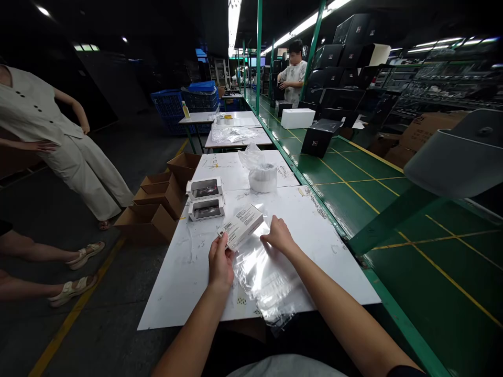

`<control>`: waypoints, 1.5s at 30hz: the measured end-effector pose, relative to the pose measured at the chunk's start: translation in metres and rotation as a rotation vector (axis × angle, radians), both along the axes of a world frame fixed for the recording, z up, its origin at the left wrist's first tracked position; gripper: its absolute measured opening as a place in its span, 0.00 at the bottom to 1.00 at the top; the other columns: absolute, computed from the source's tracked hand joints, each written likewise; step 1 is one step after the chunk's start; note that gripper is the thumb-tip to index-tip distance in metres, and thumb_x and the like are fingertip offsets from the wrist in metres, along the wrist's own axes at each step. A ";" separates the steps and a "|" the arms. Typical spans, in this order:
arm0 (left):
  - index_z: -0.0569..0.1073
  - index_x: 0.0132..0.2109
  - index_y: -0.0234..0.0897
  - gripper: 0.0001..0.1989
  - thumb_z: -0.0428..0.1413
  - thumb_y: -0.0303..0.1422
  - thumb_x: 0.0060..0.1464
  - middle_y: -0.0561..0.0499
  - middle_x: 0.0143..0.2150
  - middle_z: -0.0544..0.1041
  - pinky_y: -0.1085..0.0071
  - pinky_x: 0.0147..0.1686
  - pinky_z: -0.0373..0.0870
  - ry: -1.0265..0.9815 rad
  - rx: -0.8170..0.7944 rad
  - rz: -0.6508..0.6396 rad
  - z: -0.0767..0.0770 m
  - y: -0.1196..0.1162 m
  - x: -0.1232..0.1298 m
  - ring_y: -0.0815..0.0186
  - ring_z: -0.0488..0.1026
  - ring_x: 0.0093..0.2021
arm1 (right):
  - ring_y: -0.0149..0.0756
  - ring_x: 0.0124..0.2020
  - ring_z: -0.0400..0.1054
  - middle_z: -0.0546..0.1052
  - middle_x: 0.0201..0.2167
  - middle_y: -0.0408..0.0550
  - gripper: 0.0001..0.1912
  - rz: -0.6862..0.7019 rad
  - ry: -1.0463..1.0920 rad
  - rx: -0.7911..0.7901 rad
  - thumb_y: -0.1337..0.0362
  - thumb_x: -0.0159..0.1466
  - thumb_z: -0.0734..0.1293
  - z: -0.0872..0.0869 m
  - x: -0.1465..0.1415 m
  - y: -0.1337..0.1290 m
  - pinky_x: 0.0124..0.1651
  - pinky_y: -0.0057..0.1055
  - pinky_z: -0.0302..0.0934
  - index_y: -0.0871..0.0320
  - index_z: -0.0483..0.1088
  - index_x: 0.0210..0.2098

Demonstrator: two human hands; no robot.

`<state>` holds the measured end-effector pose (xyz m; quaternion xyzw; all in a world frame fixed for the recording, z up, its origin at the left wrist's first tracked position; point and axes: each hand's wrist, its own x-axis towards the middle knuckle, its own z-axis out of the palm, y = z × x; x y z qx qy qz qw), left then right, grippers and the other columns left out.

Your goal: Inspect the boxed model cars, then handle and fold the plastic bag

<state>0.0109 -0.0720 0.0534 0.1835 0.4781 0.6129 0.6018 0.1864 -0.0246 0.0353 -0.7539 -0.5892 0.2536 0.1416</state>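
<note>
Box (pixel 242 226) found btwn hands, over bench (pixel 326 262); L hand (pixel 221 262) pinches its near-left end, thumb on printed face, fingers under. Long axis runs diag., away and to the right; free end lies just left of R hand (pixel 280 235), the nearer hand to that end. R hand: fingers curled at upper part of clear bag (pixel 271 283); cannot tell if film is pinched. Bag lies mostly flat, its near end hanging off bench edge. 2 window boxes (pixel 206 209) left of box, approx. parallel
</note>
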 end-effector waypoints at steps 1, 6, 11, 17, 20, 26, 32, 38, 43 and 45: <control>0.72 0.43 0.35 0.17 0.62 0.40 0.49 0.47 0.46 0.74 0.70 0.41 0.69 0.004 -0.001 0.003 0.000 0.000 0.000 0.67 0.72 0.42 | 0.41 0.45 0.63 0.66 0.46 0.56 0.28 0.013 -0.042 -0.032 0.56 0.52 0.71 0.002 -0.001 0.003 0.35 0.28 0.59 0.64 0.63 0.46; 0.71 0.42 0.36 0.20 0.64 0.42 0.46 0.49 0.44 0.74 0.73 0.37 0.67 0.016 0.013 0.001 -0.002 -0.001 -0.002 0.69 0.71 0.39 | 0.41 0.41 0.63 0.67 0.39 0.54 0.24 0.082 -0.142 -0.142 0.52 0.51 0.72 0.010 -0.005 0.018 0.33 0.29 0.57 0.62 0.64 0.37; 0.71 0.43 0.36 0.20 0.64 0.42 0.46 0.48 0.45 0.73 0.72 0.39 0.68 -0.002 0.018 0.002 -0.002 -0.002 -0.003 0.68 0.71 0.41 | 0.47 0.50 0.58 0.60 0.49 0.62 0.32 0.035 -0.133 -0.147 0.52 0.44 0.76 0.015 -0.006 0.022 0.37 0.30 0.61 0.64 0.65 0.40; 0.71 0.42 0.36 0.20 0.64 0.41 0.45 0.48 0.45 0.73 0.70 0.39 0.69 -0.033 0.021 0.016 -0.004 -0.005 -0.006 0.68 0.71 0.40 | 0.46 0.49 0.60 0.65 0.46 0.59 0.31 0.046 -0.049 -0.158 0.62 0.44 0.75 0.015 -0.017 0.027 0.38 0.28 0.61 0.65 0.66 0.46; 0.71 0.43 0.37 0.19 0.63 0.42 0.47 0.48 0.46 0.73 0.69 0.41 0.69 -0.031 0.021 0.012 -0.005 -0.006 -0.008 0.68 0.70 0.40 | 0.40 0.42 0.65 0.69 0.40 0.53 0.22 0.083 0.000 -0.194 0.65 0.44 0.73 0.014 -0.019 0.030 0.35 0.27 0.61 0.63 0.69 0.39; 0.72 0.44 0.36 0.18 0.62 0.40 0.48 0.45 0.47 0.73 0.65 0.44 0.70 -0.057 0.016 0.035 -0.003 -0.007 -0.011 0.64 0.71 0.43 | 0.47 0.50 0.59 0.62 0.49 0.60 0.24 0.039 -0.049 -0.181 0.60 0.44 0.74 0.015 -0.022 0.030 0.36 0.30 0.63 0.65 0.67 0.38; 0.73 0.45 0.39 0.17 0.62 0.40 0.48 0.47 0.48 0.73 0.63 0.46 0.71 -0.112 0.000 0.085 -0.004 -0.007 -0.012 0.64 0.71 0.45 | 0.46 0.52 0.56 0.59 0.50 0.61 0.38 0.015 -0.066 -0.202 0.62 0.42 0.76 0.021 -0.025 0.032 0.39 0.31 0.63 0.66 0.61 0.49; 0.74 0.44 0.40 0.16 0.62 0.39 0.48 0.48 0.49 0.72 0.63 0.45 0.71 -0.119 -0.010 0.095 -0.004 -0.008 -0.013 0.64 0.72 0.46 | 0.45 0.50 0.57 0.60 0.48 0.59 0.30 0.007 0.006 -0.225 0.60 0.45 0.74 0.016 -0.022 0.036 0.38 0.31 0.63 0.64 0.63 0.44; 0.73 0.44 0.39 0.16 0.62 0.39 0.48 0.47 0.49 0.73 0.65 0.43 0.72 -0.118 -0.007 0.101 -0.002 -0.007 -0.013 0.64 0.72 0.44 | 0.47 0.54 0.52 0.56 0.51 0.61 0.35 0.004 -0.038 -0.189 0.60 0.42 0.76 0.015 -0.029 0.037 0.45 0.34 0.64 0.66 0.63 0.46; 0.73 0.44 0.39 0.16 0.62 0.39 0.49 0.47 0.49 0.73 0.65 0.42 0.72 -0.116 -0.002 0.100 -0.002 -0.007 -0.013 0.64 0.72 0.44 | 0.48 0.55 0.51 0.55 0.52 0.62 0.42 -0.006 -0.032 -0.193 0.60 0.41 0.76 0.016 -0.032 0.037 0.47 0.35 0.63 0.66 0.59 0.52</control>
